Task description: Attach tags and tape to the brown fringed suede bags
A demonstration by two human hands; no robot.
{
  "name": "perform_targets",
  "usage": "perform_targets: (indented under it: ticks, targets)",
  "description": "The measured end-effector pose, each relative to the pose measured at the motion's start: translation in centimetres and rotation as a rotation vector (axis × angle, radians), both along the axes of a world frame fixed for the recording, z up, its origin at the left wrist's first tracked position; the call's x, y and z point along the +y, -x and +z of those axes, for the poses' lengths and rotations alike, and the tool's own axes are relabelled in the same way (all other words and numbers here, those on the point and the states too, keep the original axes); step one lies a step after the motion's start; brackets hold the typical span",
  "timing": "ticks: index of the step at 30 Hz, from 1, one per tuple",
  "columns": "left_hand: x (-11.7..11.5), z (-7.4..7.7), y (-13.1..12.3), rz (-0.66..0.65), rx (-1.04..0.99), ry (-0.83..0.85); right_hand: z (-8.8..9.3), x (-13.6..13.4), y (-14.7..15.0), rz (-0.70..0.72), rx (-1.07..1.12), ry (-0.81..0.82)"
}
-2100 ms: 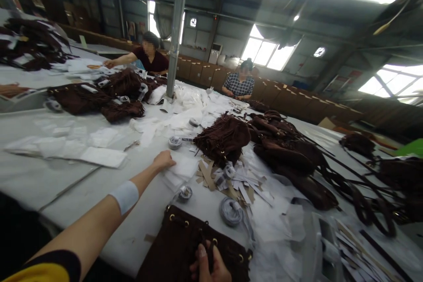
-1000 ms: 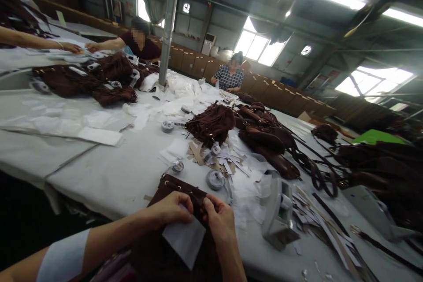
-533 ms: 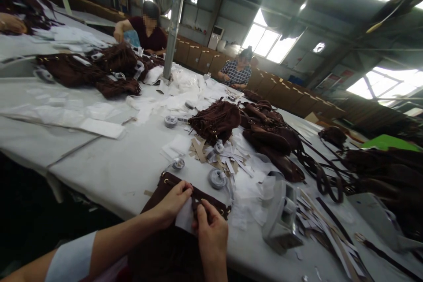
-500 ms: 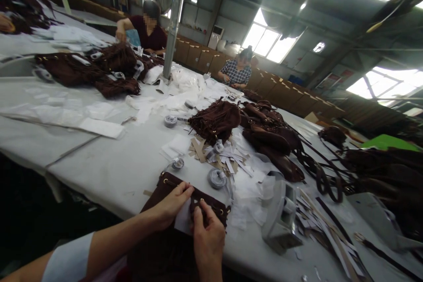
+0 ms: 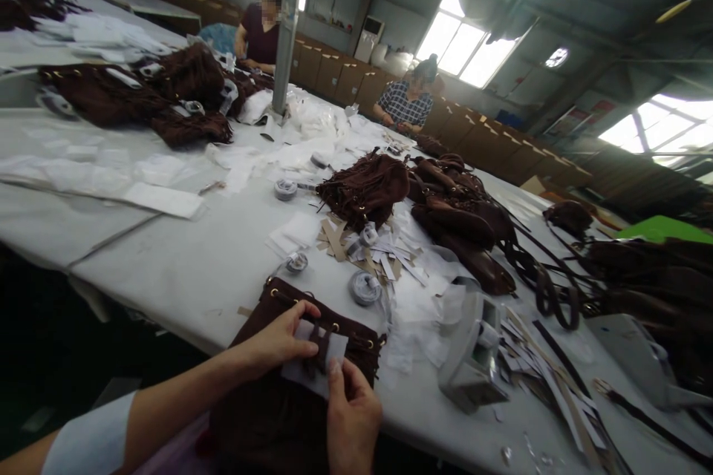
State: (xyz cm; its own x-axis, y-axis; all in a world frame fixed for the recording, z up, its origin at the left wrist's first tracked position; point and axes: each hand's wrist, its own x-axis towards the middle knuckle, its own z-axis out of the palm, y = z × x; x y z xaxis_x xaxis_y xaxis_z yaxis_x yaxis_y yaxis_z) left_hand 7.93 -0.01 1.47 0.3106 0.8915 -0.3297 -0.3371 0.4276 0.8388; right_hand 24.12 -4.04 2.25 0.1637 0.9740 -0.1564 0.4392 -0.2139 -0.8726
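A dark brown bag (image 5: 278,312) with gold eyelets along its top lies at the table's front edge, its lower part toward me. Over its front is a thin white sheet (image 5: 336,347), with dark brown strap ends (image 5: 319,341) lying across it. My left hand (image 5: 281,341) grips the sheet's left part, its thumb on the sheet beside the strap ends and its index finger above. With thumb and fingers pinched, my right hand (image 5: 353,408) holds the sheet's lower right edge. Some fingertips are hidden behind the sheet.
Wrapped rolled straps (image 5: 366,288) lie just beyond the bag. A grey tape dispenser (image 5: 473,356) stands at right, near paper strips (image 5: 557,378). Brown fringed bags (image 5: 368,189) are piled farther back. A metal post (image 5: 287,30) rises from the table; two people work beyond.
The white sheet now shows behind the strap ends, spread wider. My left thumb has lowered and opened away from the index finger; my right hand has shifted down to the sheet's edge.
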Motion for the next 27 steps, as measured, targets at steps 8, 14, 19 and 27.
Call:
perform_targets:
  ticks: [8, 14, 19, 27]
  targets:
    - [-0.6, -0.2, -0.6, 0.254, 0.278, 0.009, -0.5, 0.6, 2.1, 0.162, -0.583, -0.608]
    - [-1.3, -0.4, -1.0, 0.229, -0.223, 0.217, -1.7, 0.5, 3.5, 0.236, -0.819, -0.858]
    - [-1.7, -0.1, -1.6, 0.284, -0.203, 0.264, -3.1, 0.2, 3.7, 0.232, -0.815, -0.921]
    - [-2.5, -0.1, -2.7, 0.425, -0.121, 0.279, -3.1, -0.8, 3.8, 0.308, -0.589, -0.708]
